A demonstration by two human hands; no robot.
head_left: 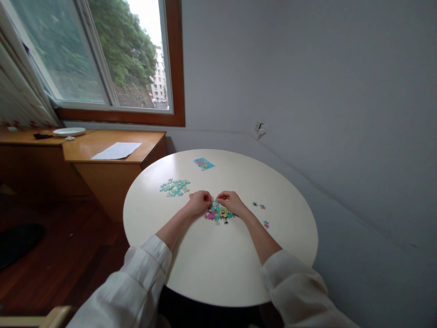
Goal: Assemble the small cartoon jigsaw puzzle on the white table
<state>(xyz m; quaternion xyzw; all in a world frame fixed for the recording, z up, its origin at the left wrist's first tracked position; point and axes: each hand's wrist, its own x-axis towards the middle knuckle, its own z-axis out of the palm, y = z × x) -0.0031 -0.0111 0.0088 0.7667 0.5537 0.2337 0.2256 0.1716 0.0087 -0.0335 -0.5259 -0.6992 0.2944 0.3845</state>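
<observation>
A round cream table [218,264] carries a partly joined jigsaw [219,213] in teal, yellow and pink at its middle. My left hand [200,202] rests curled on the jigsaw's left edge, fingers pressed together. My right hand [230,201] is pinched at the jigsaw's upper edge; whatever sits between its fingertips is too small to name. The two hands almost touch above the jigsaw.
A heap of loose teal pieces [175,187] lies to the left; a few stray pieces [262,207] lie to the right. A small picture card [203,163] sits at the far side. A wooden desk [112,159] with a paper sheet [116,151] and a plate [68,131] stands under the window.
</observation>
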